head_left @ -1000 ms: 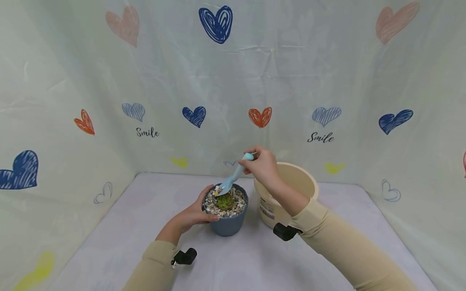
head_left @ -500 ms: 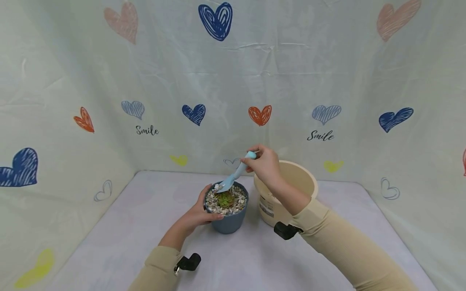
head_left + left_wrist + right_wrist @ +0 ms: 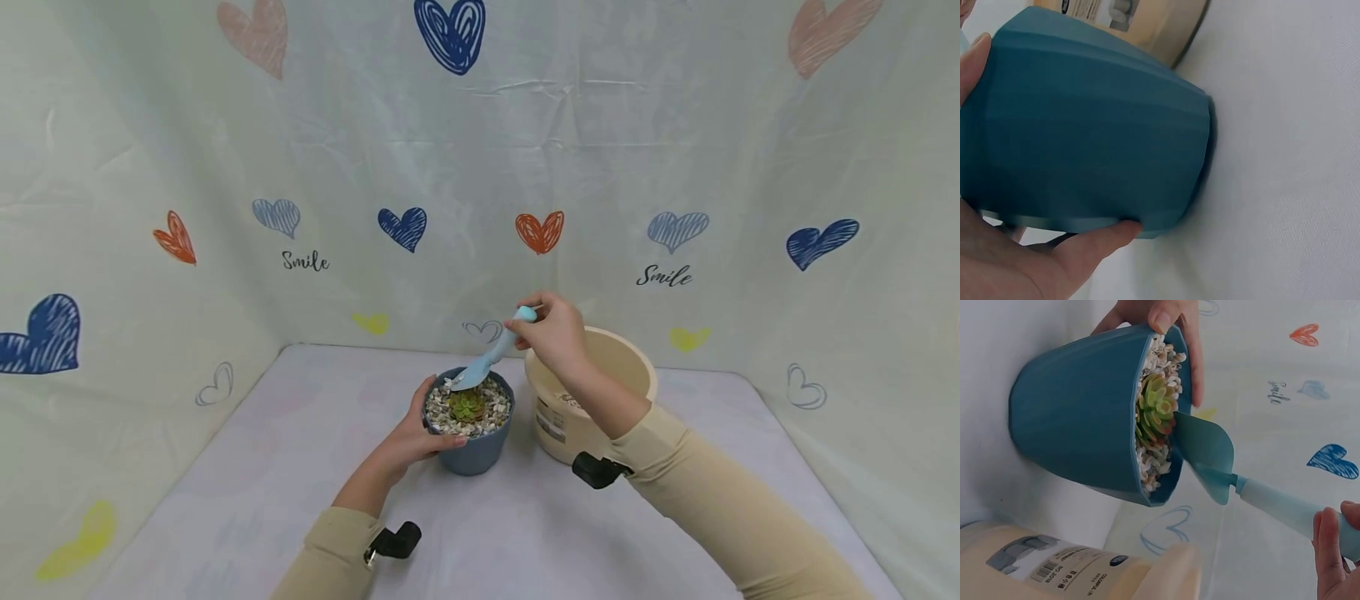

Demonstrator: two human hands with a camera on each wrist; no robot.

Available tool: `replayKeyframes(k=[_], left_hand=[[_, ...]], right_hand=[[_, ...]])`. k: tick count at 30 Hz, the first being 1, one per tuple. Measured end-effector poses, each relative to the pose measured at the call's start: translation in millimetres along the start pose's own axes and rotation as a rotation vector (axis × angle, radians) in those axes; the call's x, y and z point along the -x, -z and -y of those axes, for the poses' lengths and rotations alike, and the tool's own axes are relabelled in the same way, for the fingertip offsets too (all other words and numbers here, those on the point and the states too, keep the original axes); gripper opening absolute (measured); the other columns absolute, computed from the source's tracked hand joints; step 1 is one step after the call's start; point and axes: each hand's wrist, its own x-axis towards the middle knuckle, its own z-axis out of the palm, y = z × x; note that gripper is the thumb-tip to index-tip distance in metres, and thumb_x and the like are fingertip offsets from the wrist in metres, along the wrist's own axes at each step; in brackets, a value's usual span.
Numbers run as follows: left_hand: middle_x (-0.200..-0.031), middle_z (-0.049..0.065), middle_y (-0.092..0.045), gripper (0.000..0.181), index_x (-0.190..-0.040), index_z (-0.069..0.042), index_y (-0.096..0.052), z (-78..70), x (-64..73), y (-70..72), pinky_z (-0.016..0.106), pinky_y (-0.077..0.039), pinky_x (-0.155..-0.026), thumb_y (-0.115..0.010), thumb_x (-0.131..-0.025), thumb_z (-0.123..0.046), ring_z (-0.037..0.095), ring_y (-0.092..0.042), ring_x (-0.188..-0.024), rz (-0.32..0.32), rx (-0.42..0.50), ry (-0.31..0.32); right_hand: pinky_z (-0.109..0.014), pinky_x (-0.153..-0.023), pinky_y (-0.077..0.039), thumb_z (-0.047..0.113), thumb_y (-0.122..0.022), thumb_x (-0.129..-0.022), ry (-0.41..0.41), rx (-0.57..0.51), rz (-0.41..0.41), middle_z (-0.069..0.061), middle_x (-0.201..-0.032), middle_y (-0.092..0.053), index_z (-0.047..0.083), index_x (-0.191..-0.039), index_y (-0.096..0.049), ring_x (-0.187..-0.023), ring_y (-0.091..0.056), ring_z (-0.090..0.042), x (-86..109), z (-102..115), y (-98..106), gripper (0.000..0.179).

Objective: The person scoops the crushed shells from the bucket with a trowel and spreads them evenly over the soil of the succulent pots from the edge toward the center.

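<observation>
A blue flower pot (image 3: 474, 457) stands on the table, filled with pale pebbles around a small green succulent (image 3: 1155, 407). My left hand (image 3: 411, 435) holds the pot from its left side, thumb at the front of the rim and fingers reaching behind. My right hand (image 3: 557, 335) grips a light blue trowel (image 3: 492, 357) near the end of its handle. The trowel's blade (image 3: 1207, 444) slants down over the pot's far edge, its tip right at the pebbles behind the succulent. In the left wrist view the pot's side (image 3: 1085, 131) hides its contents.
A cream bucket (image 3: 557, 435) with a printed label (image 3: 1060, 565) stands close to the pot's right, with some pebbles (image 3: 568, 401) visible inside. The right forearm passes in front of its rim. A white curtain with printed hearts hangs behind the table (image 3: 360, 367).
The right hand and trowel have shifted slightly right and up, and the blade lies flatter. White pebbles and a yellow bit on the blade have largely gone from it. The left hand keeps its hold.
</observation>
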Motion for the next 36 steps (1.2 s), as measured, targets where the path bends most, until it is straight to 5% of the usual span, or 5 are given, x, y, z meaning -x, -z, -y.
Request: replayKeyframes(k=[10,30,36], left_hand=[[-0.155,0.029,-0.008,0.117,-0.157,-0.025,-0.002,-1.0,0.0,-6.6,0.06,-0.042,-0.097,-0.085,-0.075,-0.011,0.053,-0.035,-0.131,-0.015,0.022,0.0],[-0.155,0.03,-0.006,0.118,-0.157,-0.024,0.0,-5.9,2.4,-5.9,0.058,-0.042,-0.098,-0.084,-0.076,-0.012,0.053,-0.033,-0.132,-0.02,0.015,0.035],[-0.157,0.027,-0.005,0.119,-0.157,-0.025,-0.001,-4.3,1.8,-4.2,0.057,-0.043,-0.098,-0.086,-0.075,-0.015,0.052,-0.029,-0.135,-0.033,-0.002,0.047]], right_hand=[[-0.048,-0.073,-0.057,0.007,-0.074,-0.086,0.014,0.021,-0.01,-0.018,-0.098,-0.065,-0.004,-0.114,-0.061,-0.061,-0.066,-0.016,3.2,3,16,0.033],[-0.034,-0.068,-0.059,0.01,-0.072,-0.089,0.043,0.043,-0.077,-0.019,-0.1,-0.065,-0.004,-0.118,-0.059,-0.063,-0.068,-0.013,15.1,1,89,0.036],[-0.028,-0.066,-0.058,0.013,-0.072,-0.089,0.065,0.055,-0.143,-0.01,-0.097,-0.065,-0.004,-0.119,-0.057,-0.064,-0.069,-0.01,21.9,3,115,0.037]])
